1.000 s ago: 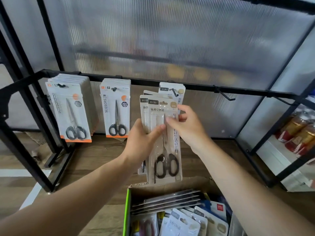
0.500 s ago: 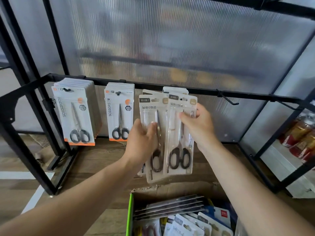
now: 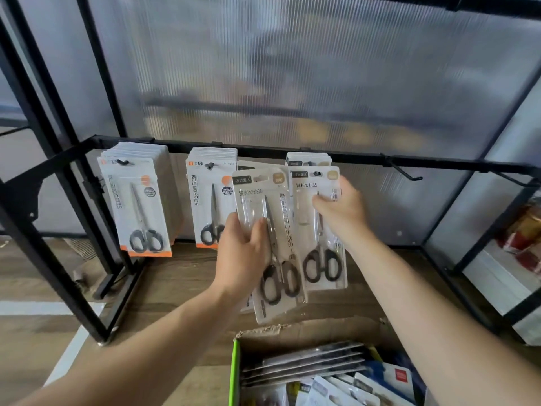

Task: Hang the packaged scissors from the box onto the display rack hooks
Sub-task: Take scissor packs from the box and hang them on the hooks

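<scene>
STOCKING THE RACK: A person's right hand (image 3: 341, 212) pinches a scissors pack (image 3: 322, 268) near its top, the hang-hole at a hook (image 3: 316, 173) on the black rail (image 3: 439, 164), in front of packs already hanging there. The left hand (image 3: 243, 259) grips a tilted pack (image 3: 263, 200) just beside it, thumb across the front, another pack's edge showing behind. Two stacks of white packs (image 3: 140, 206) hang further left; an empty hook (image 3: 405, 174) juts out to the right. Below the hands, an open box (image 3: 235, 373) on the floor holds more packs.
</scene>
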The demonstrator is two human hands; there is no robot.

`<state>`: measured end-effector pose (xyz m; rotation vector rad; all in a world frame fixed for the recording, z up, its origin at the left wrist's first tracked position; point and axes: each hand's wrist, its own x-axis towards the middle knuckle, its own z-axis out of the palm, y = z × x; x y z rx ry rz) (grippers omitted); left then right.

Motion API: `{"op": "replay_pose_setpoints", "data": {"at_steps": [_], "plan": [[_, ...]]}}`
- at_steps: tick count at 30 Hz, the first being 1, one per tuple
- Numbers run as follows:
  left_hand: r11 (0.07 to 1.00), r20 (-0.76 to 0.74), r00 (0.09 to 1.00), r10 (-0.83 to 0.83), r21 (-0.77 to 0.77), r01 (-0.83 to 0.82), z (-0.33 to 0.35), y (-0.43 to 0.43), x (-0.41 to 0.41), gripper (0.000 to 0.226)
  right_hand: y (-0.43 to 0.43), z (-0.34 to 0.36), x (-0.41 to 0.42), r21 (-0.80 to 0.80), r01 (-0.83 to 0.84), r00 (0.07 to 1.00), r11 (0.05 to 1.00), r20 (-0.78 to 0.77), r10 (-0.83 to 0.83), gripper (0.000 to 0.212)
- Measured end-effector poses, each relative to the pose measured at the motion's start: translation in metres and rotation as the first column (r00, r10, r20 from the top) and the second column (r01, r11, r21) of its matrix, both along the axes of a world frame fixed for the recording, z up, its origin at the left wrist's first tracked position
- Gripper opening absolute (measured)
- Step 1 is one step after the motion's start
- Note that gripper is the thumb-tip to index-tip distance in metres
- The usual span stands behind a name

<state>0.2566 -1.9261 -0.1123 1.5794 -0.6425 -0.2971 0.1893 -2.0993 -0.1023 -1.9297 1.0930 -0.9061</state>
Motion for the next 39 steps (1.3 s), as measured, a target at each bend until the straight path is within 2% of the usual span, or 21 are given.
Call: {"op": "replay_pose_setpoints", "data": {"at_steps": [5, 9, 11, 18, 21, 24, 26, 28, 29, 34, 39], "plan": [[1.000, 0.006, 1.000, 0.023, 0.004, -0.023, -0.002, -0.005, -0.001, 0.032, -0.005, -0.005, 0.009, -0.056, 0.026, 0.999, 0.998, -0.045, -0.028, 0.050], [1.000, -0.007, 1.000, 0.009, 0.004, -0.009, -0.004, -0.006, -0.003, 0.033, -0.012, -0.003, 0.018, -0.144, 0.039, 0.965, 0.989, -0.253, -0.075, 0.072], [1.000, -0.016, 1.000, 0.004, 0.012, -0.003, -0.006, -0.006, -0.003, 0.032, -0.013, 0.000, 0.022, -0.163, 0.032, 0.947, 0.986, -0.309, -0.082, 0.077], [1.000, -0.023, 1.000, 0.006, 0.017, -0.006, -0.009, -0.008, -0.001, 0.031, -0.024, 0.002, 0.035, -0.283, 0.021, 0.924, 0.959, -0.360, -0.127, 0.080], [1.000, -0.019, 1.000, -0.003, 0.002, 0.003, -0.009, -0.009, -0.002, 0.031, -0.022, 0.001, 0.032, -0.233, 0.038, 0.923, 0.972, -0.364, -0.123, 0.083], [1.000, -0.008, 1.000, 0.000, -0.010, 0.000, -0.012, -0.010, -0.002, 0.030, -0.014, -0.003, 0.023, -0.119, 0.105, 0.946, 0.987, -0.293, -0.136, 0.079], [1.000, -0.011, 1.000, 0.003, 0.000, -0.003, -0.014, -0.011, -0.003, 0.032, -0.003, -0.007, 0.013, -0.078, 0.099, 0.977, 0.992, -0.181, -0.112, 0.060], [1.000, -0.013, 1.000, 0.008, 0.021, -0.008, -0.015, -0.012, -0.005, 0.033, 0.013, -0.008, 0.004, -0.031, 0.028, 0.999, 0.999, -0.025, -0.029, 0.036], [1.000, -0.010, 1.000, 0.011, 0.029, -0.010, -0.015, -0.012, -0.008, 0.033, 0.021, -0.008, 0.000, -0.009, -0.021, 0.999, 1.000, 0.036, 0.021, 0.032], [0.999, 0.009, 1.000, 0.011, 0.047, -0.012, -0.018, -0.014, -0.014, 0.033, 0.051, -0.003, -0.017, 0.032, -0.192, 0.978, 0.981, 0.094, 0.188, 0.025], [0.998, -0.023, 0.999, -0.027, 0.052, 0.028, -0.017, -0.015, -0.018, 0.035, 0.052, 0.001, -0.027, 0.022, -0.144, 0.984, 0.989, 0.111, 0.141, 0.029]]}}
